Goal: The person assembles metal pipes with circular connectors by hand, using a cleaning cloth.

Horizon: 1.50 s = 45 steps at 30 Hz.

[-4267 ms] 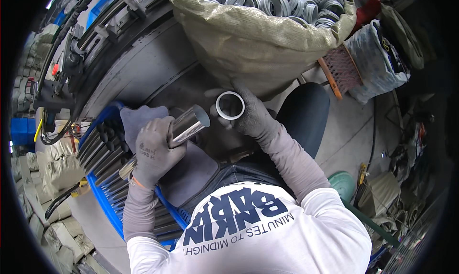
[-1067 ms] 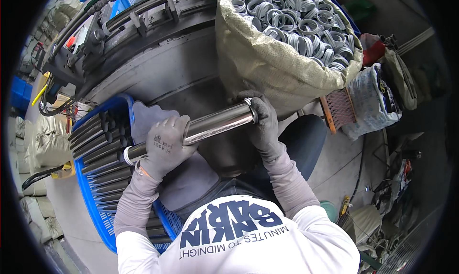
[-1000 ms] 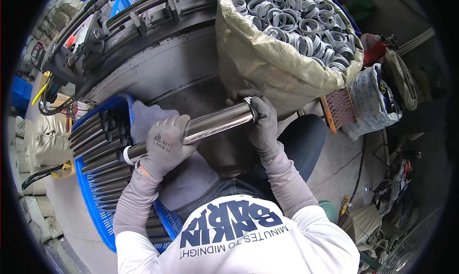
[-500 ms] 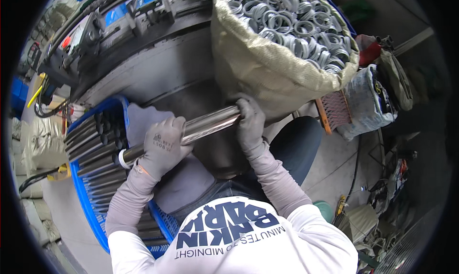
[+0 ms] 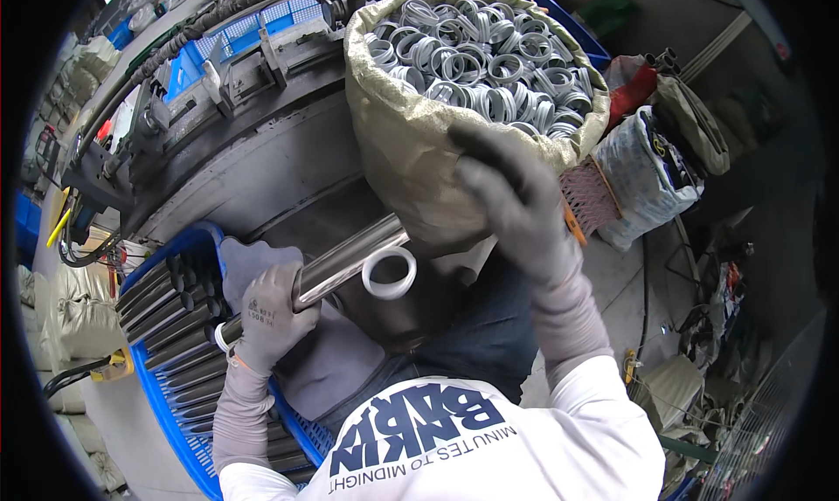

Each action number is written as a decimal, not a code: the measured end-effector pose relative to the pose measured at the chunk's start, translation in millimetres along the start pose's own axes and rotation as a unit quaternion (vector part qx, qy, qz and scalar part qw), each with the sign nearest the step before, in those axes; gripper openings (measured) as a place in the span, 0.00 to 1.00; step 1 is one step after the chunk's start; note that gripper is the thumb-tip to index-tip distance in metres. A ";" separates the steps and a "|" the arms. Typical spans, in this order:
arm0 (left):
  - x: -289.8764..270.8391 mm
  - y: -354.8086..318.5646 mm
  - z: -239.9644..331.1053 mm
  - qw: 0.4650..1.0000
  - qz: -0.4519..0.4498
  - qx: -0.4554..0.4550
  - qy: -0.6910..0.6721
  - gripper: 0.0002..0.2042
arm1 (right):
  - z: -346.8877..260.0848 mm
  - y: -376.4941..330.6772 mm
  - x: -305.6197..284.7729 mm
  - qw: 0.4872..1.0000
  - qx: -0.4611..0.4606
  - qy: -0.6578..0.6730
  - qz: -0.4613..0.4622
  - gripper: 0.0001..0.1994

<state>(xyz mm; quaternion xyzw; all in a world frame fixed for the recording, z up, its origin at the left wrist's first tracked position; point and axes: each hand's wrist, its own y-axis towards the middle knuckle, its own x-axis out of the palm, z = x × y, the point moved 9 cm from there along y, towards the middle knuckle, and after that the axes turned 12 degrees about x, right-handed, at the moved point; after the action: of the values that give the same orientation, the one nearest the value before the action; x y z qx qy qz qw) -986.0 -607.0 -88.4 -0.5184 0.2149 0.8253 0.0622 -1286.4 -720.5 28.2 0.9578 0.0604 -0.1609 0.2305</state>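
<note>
While your left hand (image 5: 266,313) wraps its gloved fingers around the shiny metal tube (image 5: 336,265), closed firmly on it, the tube slants up and to the right, and your palm hides its middle stretch. Only a short stub of the lower end pokes out below your fist, with a pale ring around it that is hard to make out. Just beside the tube's upper end sits a white ring (image 5: 390,274); you cannot tell whether it touches the tube's mouth or hangs free of it, since nothing visibly holds it.

Your right hand (image 5: 516,200) is raised in front of the big sack (image 5: 419,160), fingers loosely spread and holding nothing. It is blurred, so the fingertips are hard to separate, and it covers part of the sack's rim. That sack is packed with white rings (image 5: 476,60) whose lower layers are out of sight.

To your left, the blue crate (image 5: 175,414) holds dark tubes (image 5: 166,317) lying side by side; your forearm and a grey cloth (image 5: 328,370) cover some of them, and the crate's lower end is cut off by your shirt. Behind the tube, the grey machine (image 5: 253,134) curves away toward the picture's dark rim, its far parts too bent and shadowed to read.
</note>
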 end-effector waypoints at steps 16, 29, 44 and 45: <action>-3.8 4.7 -8.0 1.000 -0.003 -0.002 -0.002 0.24 | 15.2 41.6 -41.2 0.958 -0.092 -0.248 0.114 0.21; -5.7 4.0 -10.1 1.000 0.026 0.005 0.006 0.24 | 91.7 103.4 -33.5 0.929 0.049 -0.342 -0.133 0.28; -22.6 2.3 1.0 0.997 0.062 0.032 -0.031 0.24 | 73.6 -27.5 54.8 0.914 0.196 0.349 -0.059 0.20; -22.2 -0.2 -0.5 0.997 0.059 0.028 -0.029 0.24 | 88.0 -31.7 65.3 0.889 0.244 0.383 -0.057 0.21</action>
<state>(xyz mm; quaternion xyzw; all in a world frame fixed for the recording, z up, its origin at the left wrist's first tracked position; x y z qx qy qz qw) -975.4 -604.3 -69.0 -0.4787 0.2657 0.8361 0.0341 -1255.7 -730.2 -81.3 0.9661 0.1573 0.1953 -0.0611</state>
